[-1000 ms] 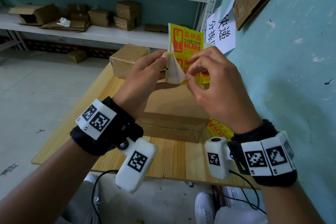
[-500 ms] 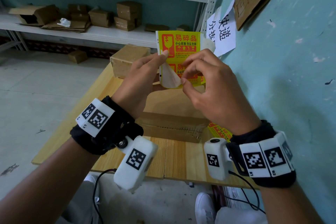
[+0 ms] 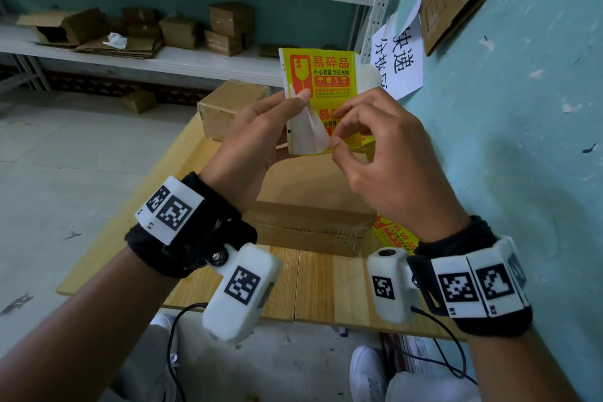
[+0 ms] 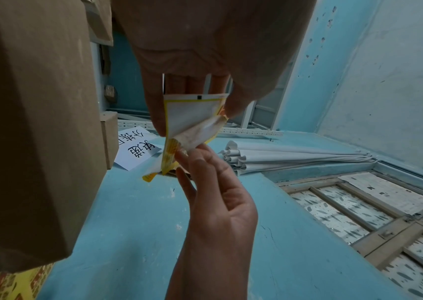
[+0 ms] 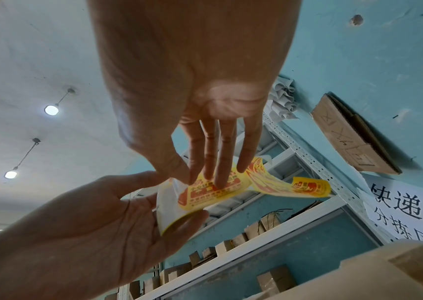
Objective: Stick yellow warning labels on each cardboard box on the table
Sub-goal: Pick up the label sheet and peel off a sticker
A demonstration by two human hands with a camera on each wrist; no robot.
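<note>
Label strip (image 3: 318,81) — both hands, midair

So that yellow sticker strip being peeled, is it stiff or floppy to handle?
Probably floppy: the label strip curls and sags past the right hand. It looks light, since the left hand holds it up by one edge. The peeled corner folds over, so it may stick to itself.

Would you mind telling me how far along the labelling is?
Done: neither visible box top, near box or far box, shows a label. In hand: left hand holds the label strip while right hand peels one. Left: sticking labels on both.
</note>
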